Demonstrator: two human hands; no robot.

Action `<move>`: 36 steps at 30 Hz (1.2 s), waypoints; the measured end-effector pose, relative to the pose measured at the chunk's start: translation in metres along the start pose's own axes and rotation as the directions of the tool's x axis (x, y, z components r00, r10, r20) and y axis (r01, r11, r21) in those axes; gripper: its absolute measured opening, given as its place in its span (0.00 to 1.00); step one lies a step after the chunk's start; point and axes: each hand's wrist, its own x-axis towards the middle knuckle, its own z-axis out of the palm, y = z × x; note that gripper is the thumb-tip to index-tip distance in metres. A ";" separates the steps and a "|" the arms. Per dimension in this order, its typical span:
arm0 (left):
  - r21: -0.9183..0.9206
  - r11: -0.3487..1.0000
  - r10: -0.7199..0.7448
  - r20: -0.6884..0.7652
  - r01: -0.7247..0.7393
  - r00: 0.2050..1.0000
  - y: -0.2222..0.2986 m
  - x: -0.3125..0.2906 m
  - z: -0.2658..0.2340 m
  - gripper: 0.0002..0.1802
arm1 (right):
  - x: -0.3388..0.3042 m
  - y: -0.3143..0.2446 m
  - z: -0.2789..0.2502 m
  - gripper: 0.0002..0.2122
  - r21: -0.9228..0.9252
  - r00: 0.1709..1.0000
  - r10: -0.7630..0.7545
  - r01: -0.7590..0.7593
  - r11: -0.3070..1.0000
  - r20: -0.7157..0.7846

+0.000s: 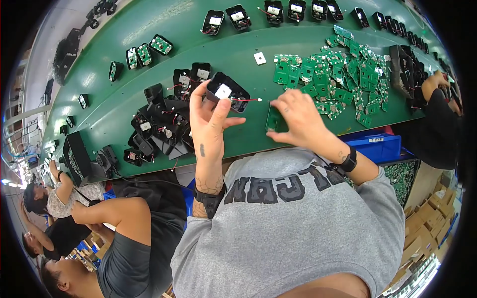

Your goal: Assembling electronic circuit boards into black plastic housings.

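My left hand (pixel 211 116) grips a black plastic housing (pixel 232 85) and tilts it with its hollow side up. Inside the housing sits a white block, and a red wire with a small white plug sticks out to the right. To the right, my right hand (pixel 298 116) pinches a green circuit board (pixel 273 118) by its edges, just above the bench and apart from the housing. A heap of loose circuit boards (pixel 343 74) lies beyond my right hand. Left of my left hand, several more black housings with wires (pixel 161 116) are piled together.
On the green bench (pixel 223 54), housings (pixel 274 11) line the far edge, and several housings with boards fitted (pixel 144 53) stand at far left. A small white block (pixel 260 58) lies mid-bench. A blue bin (pixel 372 148) is below the right edge. Co-workers sit on both sides.
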 end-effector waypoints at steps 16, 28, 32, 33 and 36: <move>-0.229 0.944 -0.181 0.244 0.238 0.953 -0.007 -0.001 0.027 0.30 | 0.022 0.022 -0.024 0.29 0.972 0.934 0.277 0.197 0.127 -0.226; -0.005 1.000 -0.014 0.108 0.015 0.994 0.002 0.009 0.044 0.33 | 0.023 -0.004 0.000 0.42 0.942 0.915 0.393 0.205 -0.267 -0.088; 0.023 0.999 -0.025 0.123 0.022 0.992 0.001 0.009 0.047 0.33 | 0.021 -0.007 0.008 0.41 0.958 0.934 0.335 0.203 -0.200 -0.128; 0.023 0.999 -0.026 0.123 0.024 0.992 0.000 0.008 0.046 0.33 | 0.020 -0.006 0.009 0.41 0.964 0.941 0.306 0.205 -0.167 -0.147; 0.035 0.999 -0.019 0.120 0.015 0.993 -0.003 0.009 0.045 0.33 | 0.020 -0.001 0.008 0.40 0.978 0.950 0.255 0.200 -0.066 -0.177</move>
